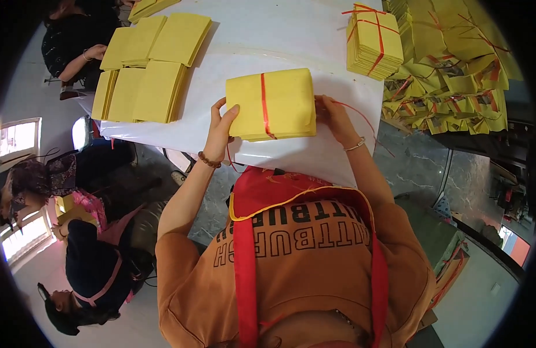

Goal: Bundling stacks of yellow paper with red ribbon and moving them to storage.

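Observation:
A thick stack of yellow paper (288,104) is between my two hands over the near part of the table, with one red ribbon (264,101) running across its middle. My left hand (223,124) grips the stack's left end, thumb on top and the other fingers mostly hidden at the side. A loose ribbon tail hangs below that hand. At the right end, my right hand (336,120) is closed, its fingertips partly hidden by the stack's edge. Another long ribbon tail (366,119) comes out from these fingers and trails toward the right.
A white-covered table (256,37) carries several yellow paper stacks (158,90) at left and a ribbon-tied bundle (375,46) at far right. Beyond its right edge are many tied yellow bundles (453,52). A co-worker's hand (95,52) is at the left; another person (100,267) sits lower left.

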### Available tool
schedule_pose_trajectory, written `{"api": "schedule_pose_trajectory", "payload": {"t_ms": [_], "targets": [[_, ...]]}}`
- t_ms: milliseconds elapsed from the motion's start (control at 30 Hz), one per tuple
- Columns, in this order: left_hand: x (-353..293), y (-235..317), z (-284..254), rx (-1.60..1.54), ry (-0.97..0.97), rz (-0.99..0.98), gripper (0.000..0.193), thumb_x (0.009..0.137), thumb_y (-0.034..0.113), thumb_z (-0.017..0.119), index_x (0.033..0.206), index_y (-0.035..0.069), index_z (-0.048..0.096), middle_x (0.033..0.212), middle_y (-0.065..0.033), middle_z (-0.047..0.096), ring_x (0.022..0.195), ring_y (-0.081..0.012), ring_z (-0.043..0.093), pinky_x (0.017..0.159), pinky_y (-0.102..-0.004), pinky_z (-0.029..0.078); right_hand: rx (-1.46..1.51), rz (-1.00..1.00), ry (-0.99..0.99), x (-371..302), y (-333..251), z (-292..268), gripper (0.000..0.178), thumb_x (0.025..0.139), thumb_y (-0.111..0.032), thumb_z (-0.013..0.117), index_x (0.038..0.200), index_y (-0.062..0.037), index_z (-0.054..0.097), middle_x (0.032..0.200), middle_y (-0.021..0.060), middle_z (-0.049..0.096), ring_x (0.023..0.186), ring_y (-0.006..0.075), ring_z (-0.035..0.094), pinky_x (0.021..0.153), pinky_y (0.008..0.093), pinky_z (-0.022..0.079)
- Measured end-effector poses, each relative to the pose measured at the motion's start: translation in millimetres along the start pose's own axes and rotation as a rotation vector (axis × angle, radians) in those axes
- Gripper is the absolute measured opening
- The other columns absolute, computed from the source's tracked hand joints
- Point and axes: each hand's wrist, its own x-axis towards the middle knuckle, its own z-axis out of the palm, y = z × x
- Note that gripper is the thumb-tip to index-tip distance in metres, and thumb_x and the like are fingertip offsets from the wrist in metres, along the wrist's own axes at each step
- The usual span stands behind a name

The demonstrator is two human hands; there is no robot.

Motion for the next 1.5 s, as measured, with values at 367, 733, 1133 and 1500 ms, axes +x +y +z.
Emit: {"api": "schedule_pose_trajectory", "payload": {"t_ms": [367,733,1133,1500], "targets": [[1.1,5.7,18.8,0.065,-0.084,0.066,0.065,0.084,0.042,0.049,0.127,0.001,0.021,0.106,-0.0181,0.052,0.097,-0.0200,0.053,0.078,-0.0281,0.043,-0.756,-0.638,0.085,-72.1,-72.5,24.9,0.025,0.090,-0.018,0.044,0.101,-0.0013,0.058,0.101,0.0043,0.058,0.100,0.0147,0.050,0.083,0.0263,0.039],[8.2,-5.0,15.9,0.167,-0.090,0.110,0.070,0.083,0.048,0.047,0.128,-0.001,0.022,0.106,-0.0202,0.053,0.097,-0.0221,0.053,0.081,-0.0280,0.041,-1.356,-0.797,-0.428,-49.1,-121.6,53.8,0.024,0.088,-0.021,0.046,0.093,-0.0028,0.060,0.084,0.0062,0.058,0.079,0.0201,0.052,0.074,0.0301,0.040],[20.0,-9.9,12.0,0.322,-0.086,0.193,0.078,0.077,0.055,0.050,0.125,-0.002,0.027,0.086,-0.0215,0.060,0.084,-0.0266,0.059,0.074,-0.0307,0.044,-2.088,-0.632,-0.422,-31.6,-124.5,101.3,0.025,0.088,-0.022,0.043,0.081,-0.0037,0.059,0.074,0.0116,0.059,0.071,0.0273,0.055,0.061,0.0373,0.040],[5.7,14.3,5.9,0.588,-0.147,0.077,0.071,0.079,0.054,0.048,0.122,0.000,0.031,0.087,-0.0211,0.060,0.083,-0.0297,0.059,0.074,-0.0339,0.044,-0.833,-0.224,-0.337,-13.3,-96.1,101.0,0.034,0.089,-0.027,0.041,0.101,-0.0002,0.058,0.077,0.0039,0.060,0.070,0.0094,0.055,0.067,0.0217,0.045]]}}
